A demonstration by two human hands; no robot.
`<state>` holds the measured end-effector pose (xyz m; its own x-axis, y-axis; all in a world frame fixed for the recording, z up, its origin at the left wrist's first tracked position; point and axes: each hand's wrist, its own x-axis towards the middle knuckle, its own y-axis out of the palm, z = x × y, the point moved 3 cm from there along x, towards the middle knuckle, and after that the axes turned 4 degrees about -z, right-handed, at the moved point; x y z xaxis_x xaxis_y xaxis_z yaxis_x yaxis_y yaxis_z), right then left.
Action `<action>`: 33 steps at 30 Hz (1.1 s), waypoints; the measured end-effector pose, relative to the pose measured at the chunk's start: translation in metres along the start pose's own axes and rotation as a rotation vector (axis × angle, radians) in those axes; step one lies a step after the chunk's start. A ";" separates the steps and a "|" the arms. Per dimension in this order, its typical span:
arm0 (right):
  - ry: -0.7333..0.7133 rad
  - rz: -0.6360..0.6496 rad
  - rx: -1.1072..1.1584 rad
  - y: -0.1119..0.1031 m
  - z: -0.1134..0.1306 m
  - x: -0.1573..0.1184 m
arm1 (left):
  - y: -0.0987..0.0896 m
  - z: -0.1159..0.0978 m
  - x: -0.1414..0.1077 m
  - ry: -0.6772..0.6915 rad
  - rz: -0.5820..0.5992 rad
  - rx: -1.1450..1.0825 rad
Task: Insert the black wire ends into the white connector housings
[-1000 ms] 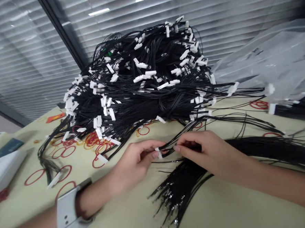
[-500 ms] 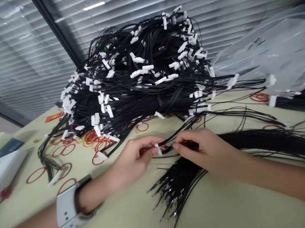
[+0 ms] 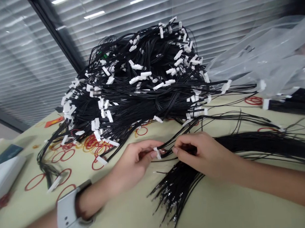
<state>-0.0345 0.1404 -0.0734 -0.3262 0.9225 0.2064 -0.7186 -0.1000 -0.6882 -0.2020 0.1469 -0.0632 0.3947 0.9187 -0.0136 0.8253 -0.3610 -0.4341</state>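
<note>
My left hand (image 3: 134, 159) pinches a white connector (image 3: 157, 153) with black wires running from it up and right. Just right of it, my right hand (image 3: 198, 150) is closed, thumb against forefinger, close to those wires; what lies between its fingertips is too small to make out. Beneath the right hand runs a thick bundle of loose black wires (image 3: 260, 145), its bare metal tips (image 3: 168, 195) fanned out toward the lower middle. Behind both hands rises a large heap of black cables (image 3: 146, 97) with many white connectors.
Red and yellow rubber bands (image 3: 92, 141) lie around the heap's left foot. A white box (image 3: 8, 174) sits at the far left. Clear plastic bags (image 3: 263, 59) and another wire bundle (image 3: 293, 102) are at the right. Window blinds (image 3: 125, 12) stand behind.
The view has shifted slightly, so the heap appears a little lower. Both hands keep nearly the same pose, with the white connector still in the left hand's pinch.
</note>
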 end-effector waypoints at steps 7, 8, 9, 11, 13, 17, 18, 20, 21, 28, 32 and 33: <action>-0.009 0.011 0.019 0.000 0.000 0.000 | 0.001 -0.001 0.002 -0.003 0.001 0.020; -0.014 0.011 0.018 0.000 0.000 0.001 | 0.001 -0.001 0.002 0.001 -0.002 0.028; -0.019 0.010 0.017 0.000 0.000 0.001 | 0.001 -0.001 0.002 0.009 -0.004 0.041; -0.025 0.005 0.012 0.000 0.000 0.002 | 0.000 -0.001 0.001 0.025 -0.002 0.066; -0.031 0.001 0.011 0.001 0.001 0.002 | 0.000 -0.001 0.000 0.040 -0.001 0.102; -0.056 0.008 0.014 0.001 0.002 0.001 | 0.000 -0.004 -0.002 0.111 -0.024 0.222; -0.064 0.013 0.013 0.002 0.002 0.001 | 0.000 -0.005 -0.003 0.131 -0.024 0.244; -0.078 0.015 0.009 0.002 0.003 0.001 | 0.001 -0.007 -0.004 0.153 -0.018 0.266; -0.083 0.012 0.005 0.002 0.004 0.000 | 0.001 -0.008 -0.005 0.150 -0.014 0.269; -0.103 -0.007 -0.028 0.002 0.007 0.001 | 0.001 -0.010 -0.007 0.129 -0.016 0.268; -0.107 -0.007 -0.042 0.002 0.008 0.002 | 0.001 -0.008 -0.006 0.127 -0.029 0.248; -0.110 -0.007 -0.046 0.002 0.008 0.002 | 0.002 -0.008 -0.005 0.125 -0.026 0.239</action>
<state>-0.0416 0.1389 -0.0686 -0.3882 0.8765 0.2846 -0.6931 -0.0741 -0.7171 -0.1996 0.1401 -0.0563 0.4340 0.8948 0.1050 0.7227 -0.2762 -0.6335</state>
